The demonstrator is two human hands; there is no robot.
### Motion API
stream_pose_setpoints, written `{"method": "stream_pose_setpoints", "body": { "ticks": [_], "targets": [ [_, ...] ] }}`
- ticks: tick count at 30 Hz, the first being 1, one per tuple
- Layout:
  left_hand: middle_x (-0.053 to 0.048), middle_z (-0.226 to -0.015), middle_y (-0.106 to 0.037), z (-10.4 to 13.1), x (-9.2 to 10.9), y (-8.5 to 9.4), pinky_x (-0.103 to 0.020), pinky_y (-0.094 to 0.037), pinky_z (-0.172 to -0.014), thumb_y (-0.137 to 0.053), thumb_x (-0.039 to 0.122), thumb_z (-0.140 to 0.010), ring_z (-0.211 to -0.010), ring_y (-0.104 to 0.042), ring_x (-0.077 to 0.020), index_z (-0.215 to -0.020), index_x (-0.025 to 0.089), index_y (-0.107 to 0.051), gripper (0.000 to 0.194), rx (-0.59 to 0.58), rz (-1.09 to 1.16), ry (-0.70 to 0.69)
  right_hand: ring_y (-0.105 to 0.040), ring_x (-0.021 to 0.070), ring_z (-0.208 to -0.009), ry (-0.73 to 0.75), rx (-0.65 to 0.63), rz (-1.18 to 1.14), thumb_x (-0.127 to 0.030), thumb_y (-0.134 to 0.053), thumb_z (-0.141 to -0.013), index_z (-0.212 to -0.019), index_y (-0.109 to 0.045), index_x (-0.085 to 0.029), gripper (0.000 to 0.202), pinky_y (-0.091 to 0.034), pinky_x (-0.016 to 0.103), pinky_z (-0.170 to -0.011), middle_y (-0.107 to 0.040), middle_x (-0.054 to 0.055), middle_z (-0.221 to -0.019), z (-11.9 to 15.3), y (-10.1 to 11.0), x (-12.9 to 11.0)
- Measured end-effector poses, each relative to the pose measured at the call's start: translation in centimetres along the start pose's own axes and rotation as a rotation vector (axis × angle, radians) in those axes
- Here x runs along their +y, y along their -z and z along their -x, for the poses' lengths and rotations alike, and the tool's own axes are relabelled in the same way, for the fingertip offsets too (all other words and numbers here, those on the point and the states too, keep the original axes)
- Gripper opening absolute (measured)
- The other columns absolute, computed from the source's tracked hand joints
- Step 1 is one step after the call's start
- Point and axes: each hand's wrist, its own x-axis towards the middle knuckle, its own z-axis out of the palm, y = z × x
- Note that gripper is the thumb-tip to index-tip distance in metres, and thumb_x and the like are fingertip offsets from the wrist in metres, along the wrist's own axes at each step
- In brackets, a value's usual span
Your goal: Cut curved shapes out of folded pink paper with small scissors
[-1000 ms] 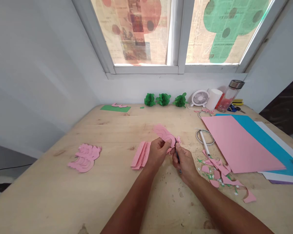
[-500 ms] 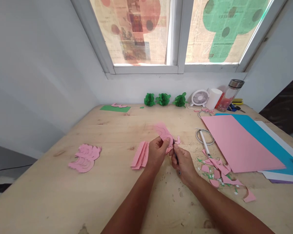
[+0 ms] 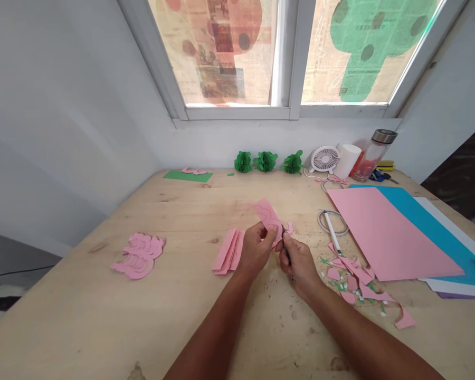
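Note:
My left hand (image 3: pixel 257 245) pinches a strip of pink paper (image 3: pixel 264 208) that has curved outlines drawn on it. In my right hand (image 3: pixel 301 264) is a dark pair of scissors (image 3: pixel 287 250), mostly hidden by the fingers, with its blades at the paper's right edge. A small curved pink paper piece (image 3: pixel 290 227) shows just beyond the blades. Beside my left wrist lie folded pink paper strips (image 3: pixel 226 253). Farther left is a pile of cut scalloped pink shapes (image 3: pixel 140 256).
Pink, green and white scraps (image 3: pixel 356 279) lie right of my hands, near a white pen (image 3: pixel 332 232) and a wire coil. Large pink sheets (image 3: pixel 391 232) cover blue and white ones. Along the wall stand green paper ornaments (image 3: pixel 266 162), a small fan (image 3: pixel 324 158) and a bottle (image 3: pixel 376 155).
The pink strip, blurred at its far end before, is now sharp and turned slightly. Both hands stay nearly in place, the scissors still at the paper's edge.

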Motion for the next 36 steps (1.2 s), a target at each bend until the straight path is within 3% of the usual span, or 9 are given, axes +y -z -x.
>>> {"method": "stream_pose_setpoints", "body": {
  "ticks": [11,22,36],
  "targets": [
    [0.003,-0.051,-0.045,-0.07,0.46,-0.19,-0.020,-0.033,-0.050,-0.058,0.030,-0.069,-0.051,-0.039,-0.0089,-0.055,0.015,-0.049,0.023,0.072,0.035,0.034,-0.020,0.0037,-0.031,-0.015,-0.003,-0.002,-0.053,-0.059,-0.071,-0.060,-0.054,-0.015,0.039,-0.010,0.020,-0.034,-0.035,-0.008,-0.035,0.00,0.03,-0.07],
    [0.003,-0.049,-0.047,0.04,0.66,-0.08,-0.022,-0.036,-0.053,-0.054,0.031,-0.073,-0.050,-0.044,-0.0101,-0.057,0.016,-0.052,0.023,-0.040,0.022,-0.002,-0.020,0.0043,-0.031,-0.007,0.008,0.008,-0.054,-0.059,-0.070,-0.062,-0.056,-0.015,0.040,-0.010,0.020,-0.033,-0.035,-0.008,-0.035,-0.10,0.08,-0.22],
    [0.002,-0.057,-0.050,-0.12,0.61,-0.13,-0.022,-0.036,-0.055,-0.057,0.031,-0.069,-0.055,-0.044,-0.0103,-0.058,0.015,-0.055,0.020,0.052,0.057,0.029,-0.020,0.0040,-0.031,-0.003,-0.013,0.007,-0.051,-0.058,-0.072,-0.061,-0.054,-0.015,0.038,-0.010,0.020,-0.033,-0.035,-0.008,-0.035,0.02,-0.06,-0.16]
  ]
}}
